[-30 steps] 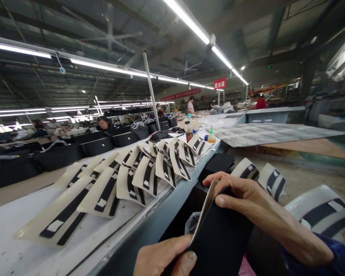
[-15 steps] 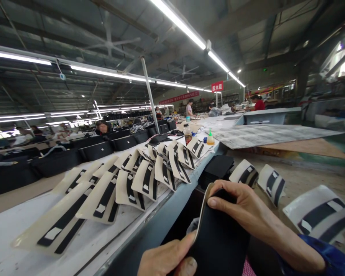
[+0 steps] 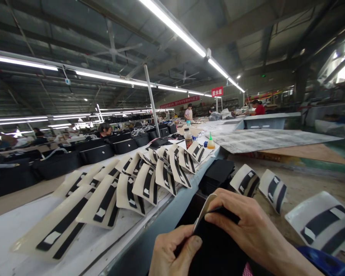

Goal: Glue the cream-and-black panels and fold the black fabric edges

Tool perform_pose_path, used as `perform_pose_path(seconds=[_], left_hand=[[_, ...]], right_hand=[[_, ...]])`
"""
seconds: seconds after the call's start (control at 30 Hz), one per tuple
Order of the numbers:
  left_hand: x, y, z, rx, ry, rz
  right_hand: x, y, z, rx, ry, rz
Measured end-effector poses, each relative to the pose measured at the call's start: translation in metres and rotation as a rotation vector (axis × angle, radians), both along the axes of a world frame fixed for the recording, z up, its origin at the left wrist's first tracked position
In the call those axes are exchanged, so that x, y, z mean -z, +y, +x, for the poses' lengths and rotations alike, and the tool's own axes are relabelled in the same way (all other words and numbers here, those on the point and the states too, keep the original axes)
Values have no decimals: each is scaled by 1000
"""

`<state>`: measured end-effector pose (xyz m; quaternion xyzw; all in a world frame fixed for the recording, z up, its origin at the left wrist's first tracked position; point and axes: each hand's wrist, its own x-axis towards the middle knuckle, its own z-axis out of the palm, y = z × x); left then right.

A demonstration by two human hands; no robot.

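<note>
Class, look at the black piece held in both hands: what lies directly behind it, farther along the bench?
Behind the black piece sits a stack of black pieces, with cream sheets with black strips beside it. The right hand and left hand cover the piece's edges; what lies under it is hidden.

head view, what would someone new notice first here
Low in the middle, the left hand and right hand pinch a black piece with a pale backing. To their left, a long row of cream sheets with black strips overlaps along the white table. Bright tube lights run overhead.
</note>
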<state>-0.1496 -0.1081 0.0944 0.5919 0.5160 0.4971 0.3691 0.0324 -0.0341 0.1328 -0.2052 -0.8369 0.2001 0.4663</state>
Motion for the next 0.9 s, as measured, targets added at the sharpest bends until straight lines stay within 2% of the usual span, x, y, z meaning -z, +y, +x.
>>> perform_pose_path(seconds=[0.13,0.2,0.37,0.43,0.5,0.6,0.67,0.8,0.9], left_hand=[[3,7,9,-78,14,14],[5,11,13,-150,68,51],[10,18,19,-373,159,190],[13,19,20,-421,210,259],[17,18,19,-451,266,323],[25,16,15,-496,285,402],[29,16,12,-519,277,453],[32,15,6,-519,307,537],[29,11,2,-521,304,537]], right_hand=[[-1,5,0,-80,-93,-44],[2,8,-1,-47,-124,7],[20,8,-11,371,-75,516],[26,6,-14,422,-72,600],[28,5,-15,381,-92,572],[22,8,-13,209,-100,458],[17,12,-7,105,-133,438],[9,23,6,-20,-314,454],[8,29,15,-173,-504,374]])
